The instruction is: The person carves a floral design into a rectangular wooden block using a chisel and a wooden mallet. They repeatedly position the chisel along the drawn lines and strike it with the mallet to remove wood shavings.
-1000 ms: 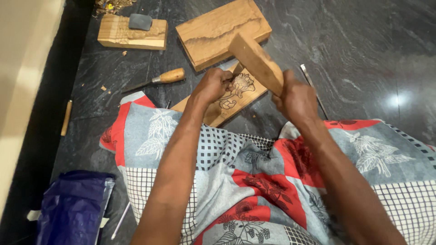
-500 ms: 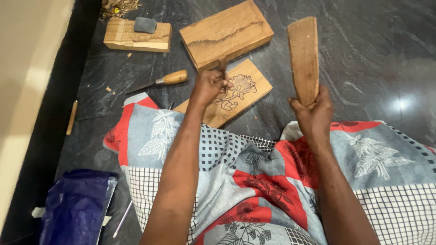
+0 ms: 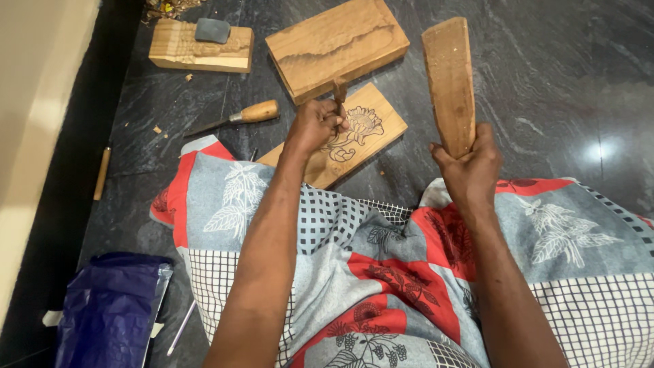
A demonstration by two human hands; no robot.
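A flat wooden panel with a carved flower drawing lies on the dark stone floor, its near end on my lap cloth. My left hand grips a wooden-handled chisel upright, its tip hidden against the flower carving. My right hand grasps the narrow end of a long wooden mallet paddle, raised upright to the right of the panel and apart from the chisel.
A larger wooden block lies behind the panel. A smaller block with a grey stone on it sits at the back left. A second chisel lies left of the panel. A blue bag rests at lower left. A pale wall edge runs along the left.
The mallet swung up from the chisel handle to an upright raised position on the right. The left hand stayed on the chisel at the panel.
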